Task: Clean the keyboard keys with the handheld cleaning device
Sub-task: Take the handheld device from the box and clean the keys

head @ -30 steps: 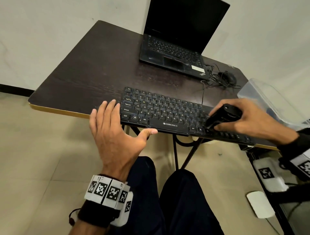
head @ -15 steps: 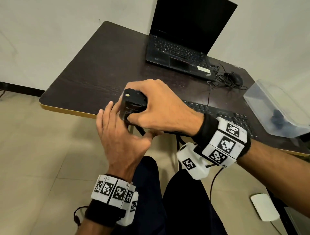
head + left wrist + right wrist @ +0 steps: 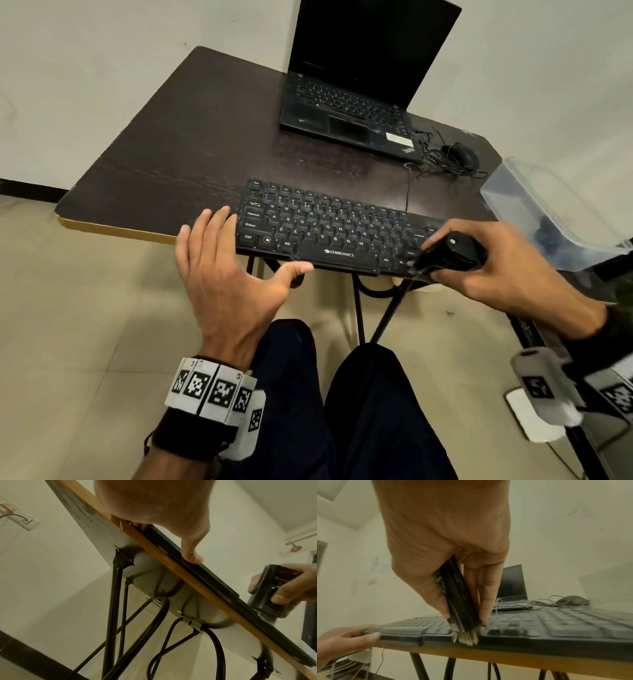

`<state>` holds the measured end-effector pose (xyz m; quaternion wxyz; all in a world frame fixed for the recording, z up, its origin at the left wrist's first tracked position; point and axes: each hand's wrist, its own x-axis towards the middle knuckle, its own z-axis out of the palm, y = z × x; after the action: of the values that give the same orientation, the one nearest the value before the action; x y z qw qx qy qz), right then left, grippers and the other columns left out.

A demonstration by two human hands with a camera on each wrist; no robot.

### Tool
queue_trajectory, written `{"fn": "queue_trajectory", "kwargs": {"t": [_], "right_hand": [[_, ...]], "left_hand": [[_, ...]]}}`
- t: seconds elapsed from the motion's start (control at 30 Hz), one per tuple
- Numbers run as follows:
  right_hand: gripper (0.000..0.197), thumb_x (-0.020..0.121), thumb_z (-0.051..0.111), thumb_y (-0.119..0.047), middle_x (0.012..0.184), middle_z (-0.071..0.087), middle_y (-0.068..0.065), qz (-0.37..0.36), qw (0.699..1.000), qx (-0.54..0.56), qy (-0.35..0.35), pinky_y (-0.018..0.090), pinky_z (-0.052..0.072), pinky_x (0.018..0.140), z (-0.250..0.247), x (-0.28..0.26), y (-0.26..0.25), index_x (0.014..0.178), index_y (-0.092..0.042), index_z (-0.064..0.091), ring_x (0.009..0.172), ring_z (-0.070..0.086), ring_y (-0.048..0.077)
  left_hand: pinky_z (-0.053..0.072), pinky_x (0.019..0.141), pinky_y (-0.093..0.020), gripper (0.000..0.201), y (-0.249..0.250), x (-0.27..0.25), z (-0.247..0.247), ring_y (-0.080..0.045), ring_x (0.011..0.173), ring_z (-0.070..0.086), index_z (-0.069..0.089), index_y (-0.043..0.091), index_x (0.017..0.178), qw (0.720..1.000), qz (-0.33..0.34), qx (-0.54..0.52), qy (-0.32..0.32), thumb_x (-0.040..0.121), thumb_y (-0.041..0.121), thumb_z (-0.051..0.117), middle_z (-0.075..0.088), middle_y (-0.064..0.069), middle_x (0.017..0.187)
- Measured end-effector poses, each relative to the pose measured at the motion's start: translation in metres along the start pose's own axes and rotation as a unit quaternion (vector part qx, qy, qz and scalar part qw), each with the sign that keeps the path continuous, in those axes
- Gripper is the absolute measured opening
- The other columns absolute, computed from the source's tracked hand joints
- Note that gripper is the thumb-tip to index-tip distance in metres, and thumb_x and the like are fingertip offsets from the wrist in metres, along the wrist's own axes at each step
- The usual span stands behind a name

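Keyboard [image 3: 329, 229] lies along the front edge of the desk [image 3: 191, 144], and its front sticks out a little past that edge. The right hand [image 3: 507, 270] is wrapped around a black brush [image 3: 448, 257], whose pale bristles touch the keys near the keyboard's right end. The left hand [image 3: 226, 270] is spread flat, fingers straight beside the keyboard's left end, thumb against its front. A laptop [image 3: 356, 85] stands at the back edge.

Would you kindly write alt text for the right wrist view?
A right hand grips a black cleaning device, its pale bristles on the near edge of a black keyboard. The left hand holds the keyboard's other end.
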<state>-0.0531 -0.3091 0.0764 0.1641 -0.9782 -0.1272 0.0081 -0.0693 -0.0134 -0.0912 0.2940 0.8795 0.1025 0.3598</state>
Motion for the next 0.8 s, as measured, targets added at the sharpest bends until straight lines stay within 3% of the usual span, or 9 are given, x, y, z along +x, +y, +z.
{"fn": "queue_trajectory", "kwargs": {"t": [0.17,0.3,0.47,0.63,0.7,0.8], "right_hand": [[0.035,0.076,0.092,-0.016,0.091,0.08,-0.018,0.027,0.998,0.046,0.033,0.047,0.065,0.087,-0.002,-0.01,0.023,0.096,-0.04,0.075,0.087,0.077,0.005],[0.036,0.075,0.089,-0.014,0.089,0.08,-0.012,-0.014,0.994,0.094,0.056,0.047,0.064,0.077,0.015,-0.006,0.006,0.098,-0.038,0.075,0.078,0.076,0.013],[0.029,0.072,0.082,-0.026,0.089,0.077,-0.007,-0.079,0.974,0.188,0.098,0.039,0.06,0.075,0.048,0.008,-0.029,0.1,-0.027,0.074,0.079,0.074,0.014],[0.029,0.082,0.081,-0.021,0.081,0.075,-0.011,-0.112,0.966,0.188,0.139,0.034,0.059,0.073,0.068,0.01,-0.043,0.11,-0.026,0.072,0.072,0.071,0.009],[0.035,0.083,0.079,-0.027,0.081,0.076,-0.012,-0.097,0.969,0.158,0.163,0.035,0.06,0.074,0.065,0.007,-0.034,0.116,-0.029,0.07,0.072,0.072,0.011],[0.04,0.08,0.074,-0.037,0.085,0.079,-0.01,-0.031,0.97,0.118,0.209,0.039,0.062,0.076,0.053,-0.006,0.003,0.119,-0.032,0.068,0.077,0.076,0.02]], "left_hand": [[0.02,0.13,-0.05,0.118,0.0,0.001,-0.001,-0.031,0.148,0.047,0.061,-0.005,0.136,1.0,0.003,-0.006,-0.002,0.071,0.094,0.063,0.061,-0.015,0.147],[0.017,0.131,-0.051,0.115,0.005,0.001,-0.003,-0.032,0.15,0.043,0.056,-0.004,0.142,1.0,0.009,-0.019,0.006,0.074,0.088,0.064,0.057,-0.015,0.151],[0.019,0.128,-0.057,0.095,0.02,-0.003,-0.003,-0.031,0.155,0.035,0.05,-0.002,0.149,0.999,0.037,-0.034,0.006,0.081,0.061,0.072,0.048,-0.014,0.16],[0.02,0.128,-0.056,0.073,0.048,-0.012,-0.005,-0.032,0.154,0.038,0.058,0.001,0.143,0.995,0.097,-0.037,0.011,0.08,0.034,0.075,0.049,-0.013,0.16],[0.023,0.127,-0.057,0.066,0.063,-0.014,-0.004,-0.032,0.151,0.042,0.064,0.002,0.137,0.99,0.136,-0.04,-0.007,0.079,0.033,0.076,0.053,-0.013,0.156],[0.024,0.127,-0.056,0.07,0.094,-0.009,0.009,-0.031,0.15,0.044,0.067,0.004,0.134,0.974,0.206,-0.061,-0.075,0.08,0.048,0.077,0.055,-0.012,0.154]]}}
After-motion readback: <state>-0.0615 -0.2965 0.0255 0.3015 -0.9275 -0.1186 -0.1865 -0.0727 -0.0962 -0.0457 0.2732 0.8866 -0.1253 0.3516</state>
